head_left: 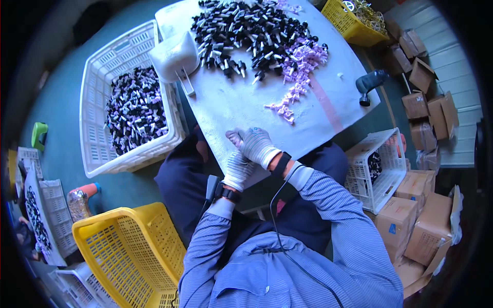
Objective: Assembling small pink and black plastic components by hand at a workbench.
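My left hand (238,170) and my right hand (258,148), both in striped knit gloves, meet over the near edge of the white table (226,105). The right hand lies partly across the left. Both have their fingers curled in, and whatever they hold, if anything, is hidden. Beyond them, a line of small lilac plastic pieces (287,105) trails from a larger lilac cluster. Farther back spreads a big heap of small black plastic parts with white stems (241,36).
Left of the table stands a white crate (95,123) of mixed black and lilac parts, beside a white chute-like holder (173,56) at the table's edge. A yellow basket (149,215) is at lower left. A dark power tool (371,84) lies far right; cardboard boxes (398,220) stack beyond.
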